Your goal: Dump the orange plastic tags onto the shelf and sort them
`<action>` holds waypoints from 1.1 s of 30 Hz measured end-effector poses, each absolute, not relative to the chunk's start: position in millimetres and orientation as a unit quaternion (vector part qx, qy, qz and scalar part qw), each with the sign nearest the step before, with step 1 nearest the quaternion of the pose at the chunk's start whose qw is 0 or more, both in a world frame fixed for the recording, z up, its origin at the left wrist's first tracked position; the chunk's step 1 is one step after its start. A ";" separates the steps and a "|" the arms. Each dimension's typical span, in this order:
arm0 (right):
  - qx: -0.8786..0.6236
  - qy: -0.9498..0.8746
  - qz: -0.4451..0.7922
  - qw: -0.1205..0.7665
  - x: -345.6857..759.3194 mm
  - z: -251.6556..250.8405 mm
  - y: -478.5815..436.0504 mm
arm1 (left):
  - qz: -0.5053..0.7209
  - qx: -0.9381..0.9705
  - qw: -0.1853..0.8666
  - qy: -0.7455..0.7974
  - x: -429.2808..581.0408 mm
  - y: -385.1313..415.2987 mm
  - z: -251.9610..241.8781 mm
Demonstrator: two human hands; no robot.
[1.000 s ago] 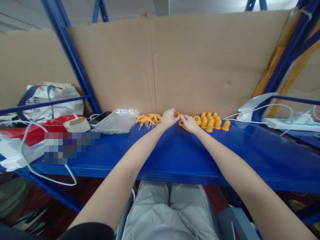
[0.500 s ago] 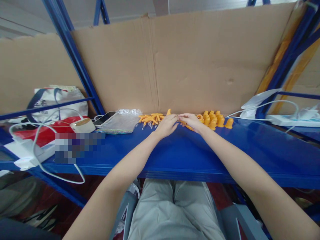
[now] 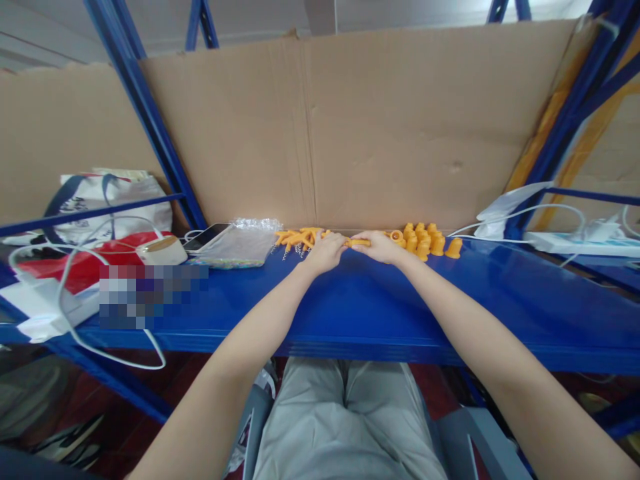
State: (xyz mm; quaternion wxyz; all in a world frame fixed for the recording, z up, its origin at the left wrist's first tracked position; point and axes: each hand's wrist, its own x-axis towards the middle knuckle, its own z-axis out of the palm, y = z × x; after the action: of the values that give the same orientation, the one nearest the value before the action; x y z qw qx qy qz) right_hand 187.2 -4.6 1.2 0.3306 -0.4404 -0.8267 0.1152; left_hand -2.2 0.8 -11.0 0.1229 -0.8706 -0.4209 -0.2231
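Observation:
My left hand [image 3: 327,254] and my right hand [image 3: 383,247] meet near the back of the blue shelf. Both are closed on a slim orange plastic piece [image 3: 359,243] that lies level between them; fingers cover its ends. Just left of my left hand is a pile of orange corkscrews [image 3: 300,238], their metal spirals hanging toward the front. Beside my right hand stand several orange bell-shaped caps [image 3: 423,240], grouped close together. One round cap [image 3: 397,236] shows its hollow opening. A single cap [image 3: 454,249] stands a little apart at the right.
A clear plastic bag [image 3: 237,247] and a phone [image 3: 209,236] lie left of the corkscrews. Farther left are a white charger [image 3: 163,251], cables and a cloth bag [image 3: 117,203]. A cardboard panel [image 3: 360,127] closes the back. A power strip [image 3: 583,244] lies right.
My hands have drawn slightly apart and turned, and the orange piece between them now shows lying level. The upright orange tip above my left hand has gone from there. The view has shifted slightly.

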 end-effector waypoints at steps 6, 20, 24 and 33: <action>-0.484 -0.849 -0.079 0.197 185.5 7.4 -14.6 | -0.225 -0.871 0.125 -0.418 -0.7 -3.4 -7.9; -0.487 -0.851 -0.120 0.157 183.1 6.4 -19.8 | -0.221 -0.869 0.134 -0.421 2.9 -6.8 -6.4; -0.483 -0.848 -0.151 0.156 184.3 6.7 -18.1 | -0.220 -0.870 0.133 -0.420 6.0 -8.6 -5.5; -0.498 -0.844 -0.119 0.157 183.1 9.3 -22.4 | -0.221 -0.867 0.131 -0.428 5.6 -11.9 -2.8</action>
State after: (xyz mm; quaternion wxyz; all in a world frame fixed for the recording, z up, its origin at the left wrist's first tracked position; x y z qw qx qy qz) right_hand 183.1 -22.4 9.3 0.1566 -0.4981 -0.8445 -0.1193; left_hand 5.6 -11.9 -2.8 0.1305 -0.8665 -0.4283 -0.2206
